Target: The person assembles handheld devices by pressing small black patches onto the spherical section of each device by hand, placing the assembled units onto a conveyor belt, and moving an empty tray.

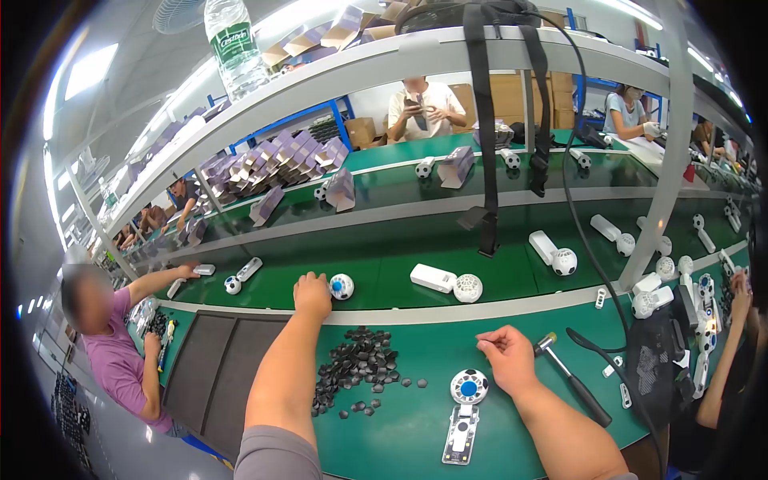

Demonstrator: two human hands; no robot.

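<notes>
My left hand (pixel 312 297) reaches over the green conveyor belt, its fingers curled down around the handle end of a white soccer-ball fan. The fan's round head with a blue centre (pixel 342 286) sticks out at the right; its handle is hidden. Above the green bench, my right hand (pixel 510 358) has thumb and fingers pinched together; anything between them is too small to make out. Just below it lies an opened soccer-ball fan (pixel 469 387), black patches on its head and its inner parts showing in the handle. A pile of small black pentagon pieces (pixel 352 372) spreads between my arms.
A hammer (pixel 578 382) lies right of my right hand. Dark trays (pixel 228 360) stand at left. More white fans (pixel 444 280) rest along the belt. A black cable (pixel 570 160) and straps (pixel 482 120) hang from the shelf. Co-workers sit left, right and opposite.
</notes>
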